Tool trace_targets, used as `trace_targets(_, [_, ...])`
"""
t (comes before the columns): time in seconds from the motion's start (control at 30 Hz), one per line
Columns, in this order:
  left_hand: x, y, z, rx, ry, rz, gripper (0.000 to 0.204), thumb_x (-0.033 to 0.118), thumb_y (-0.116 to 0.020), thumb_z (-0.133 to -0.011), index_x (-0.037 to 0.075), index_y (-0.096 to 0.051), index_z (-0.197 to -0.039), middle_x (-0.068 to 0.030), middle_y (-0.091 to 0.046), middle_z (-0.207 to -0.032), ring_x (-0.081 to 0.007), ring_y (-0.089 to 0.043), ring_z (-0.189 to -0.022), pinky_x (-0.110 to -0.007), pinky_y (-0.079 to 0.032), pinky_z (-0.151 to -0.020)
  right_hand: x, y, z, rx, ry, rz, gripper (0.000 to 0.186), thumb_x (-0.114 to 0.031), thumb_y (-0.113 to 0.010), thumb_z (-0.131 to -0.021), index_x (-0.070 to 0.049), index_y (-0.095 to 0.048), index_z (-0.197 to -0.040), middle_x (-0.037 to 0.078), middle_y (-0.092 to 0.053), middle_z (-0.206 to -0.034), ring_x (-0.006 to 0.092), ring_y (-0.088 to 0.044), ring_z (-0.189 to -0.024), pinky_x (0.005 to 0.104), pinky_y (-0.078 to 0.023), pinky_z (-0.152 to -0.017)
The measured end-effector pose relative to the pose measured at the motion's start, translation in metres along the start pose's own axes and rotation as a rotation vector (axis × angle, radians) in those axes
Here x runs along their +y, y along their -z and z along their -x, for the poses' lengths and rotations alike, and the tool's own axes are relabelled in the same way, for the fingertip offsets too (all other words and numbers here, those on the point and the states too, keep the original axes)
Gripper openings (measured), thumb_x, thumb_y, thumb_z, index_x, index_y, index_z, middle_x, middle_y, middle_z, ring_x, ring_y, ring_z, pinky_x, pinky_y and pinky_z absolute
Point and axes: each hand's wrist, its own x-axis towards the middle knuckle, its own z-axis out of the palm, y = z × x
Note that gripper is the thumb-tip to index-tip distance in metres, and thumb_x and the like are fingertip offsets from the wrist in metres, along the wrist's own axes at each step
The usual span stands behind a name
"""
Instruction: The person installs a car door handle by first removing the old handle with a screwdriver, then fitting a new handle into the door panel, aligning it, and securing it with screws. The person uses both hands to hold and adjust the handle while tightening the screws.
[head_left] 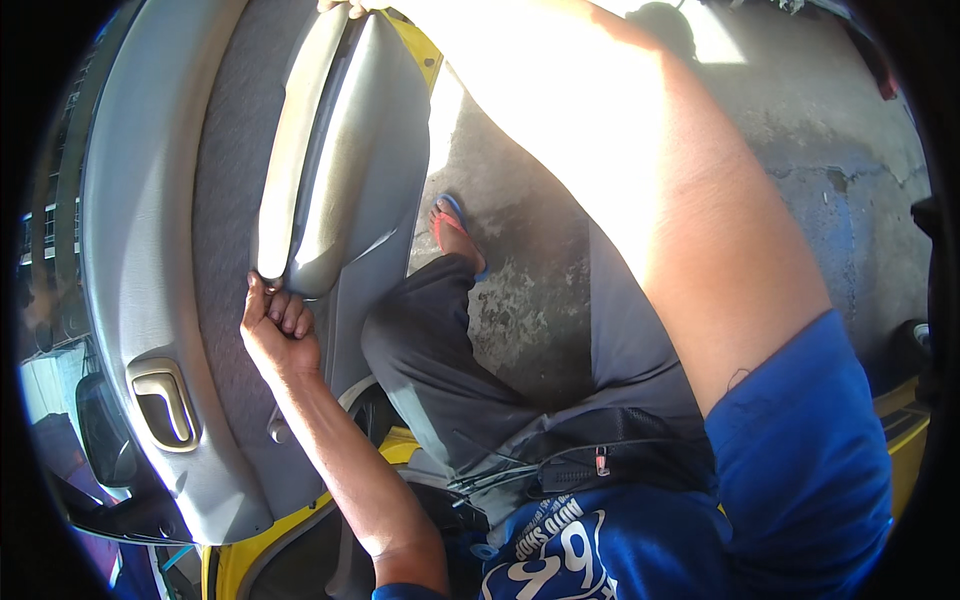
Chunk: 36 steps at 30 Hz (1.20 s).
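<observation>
A long beige armrest trim piece [298,150] lies along the grey car door panel [225,190], beside a wider, rounded armrest section [345,165] with a dark slot between them. My left hand [283,330] grips the near end of the trim with thumb and forefinger, its other fingers curled in. At the far end, my right hand [345,8] has its fingertips bent over the trim; most of that hand is cut off by the upper edge. Bright glare washes out my right forearm. What lies under the fingertips of either hand is hidden.
An inner door handle [165,405] in a beige surround sits left of my left hand. A side mirror [105,430] shows past the door. Yellow bodywork [265,545] edges the door. My sandalled foot [455,230] rests on the stained concrete floor [530,320].
</observation>
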Motion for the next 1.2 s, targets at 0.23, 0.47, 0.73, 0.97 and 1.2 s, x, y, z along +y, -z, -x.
trace_targets(0.23, [0.003, 0.001, -0.002, 0.015, 0.039, 0.028, 0.030, 0.030, -0.061, -0.106, 0.008, -0.055, -0.088, 0.0059, -0.035, -0.061, -0.0059, -0.030, -0.047, -0.024, -0.023, -0.039, 0.003, 0.006, 0.005, -0.017, 0.006, -0.049, 0.014, -0.031, -0.073, -0.082, -0.017, -0.073, -0.077, -0.004, -0.069, -0.064, 0.0089, -0.067, -0.054, 0.0263, -0.053, -0.055])
trace_targets(0.47, [0.001, 0.000, -0.002, 0.014, 0.004, -0.019, 0.031, 0.032, -0.059, -0.107, 0.007, -0.055, -0.088, 0.0052, -0.035, -0.061, -0.0062, -0.030, -0.047, -0.024, -0.023, -0.039, 0.001, 0.008, -0.006, -0.030, 0.026, -0.053, 0.015, -0.029, -0.072, -0.083, -0.017, -0.071, -0.075, -0.005, -0.067, -0.061, 0.0085, -0.065, -0.051, 0.0260, -0.052, -0.052])
trace_targets(0.73, [0.006, 0.003, -0.004, 0.006, 0.059, -0.022, 0.032, 0.033, -0.059, -0.107, 0.006, -0.056, -0.089, 0.0050, -0.035, -0.061, -0.0066, -0.030, -0.048, -0.024, -0.024, -0.040, 0.002, 0.004, 0.003, 0.079, 0.057, 0.061, 0.015, -0.026, -0.070, -0.084, -0.014, -0.070, -0.074, -0.003, -0.068, -0.063, 0.0104, -0.065, -0.051, 0.0266, -0.051, -0.050])
trace_targets(0.97, [0.011, 0.004, -0.005, -0.009, 0.092, -0.024, 0.034, 0.033, -0.059, -0.107, 0.005, -0.055, -0.089, 0.0050, -0.034, -0.061, -0.0068, -0.029, -0.048, -0.024, -0.024, -0.040, 0.013, 0.025, 0.024, -0.025, 0.110, -0.256, 0.022, -0.022, -0.063, -0.092, -0.004, -0.075, -0.086, 0.011, -0.075, -0.080, 0.0200, -0.075, -0.074, 0.0319, -0.059, -0.063])
trace_targets(1.2, [0.011, 0.001, -0.005, 0.003, 0.091, 0.000, 0.034, 0.034, -0.060, -0.107, 0.003, -0.058, -0.091, 0.0059, -0.034, -0.060, -0.0063, -0.029, -0.047, -0.023, -0.024, -0.040, 0.019, 0.020, 0.026, 0.083, 0.098, -0.387, 0.023, -0.020, -0.064, -0.091, -0.001, -0.076, -0.089, 0.016, -0.078, -0.088, 0.0229, -0.077, -0.083, 0.0342, -0.061, -0.070])
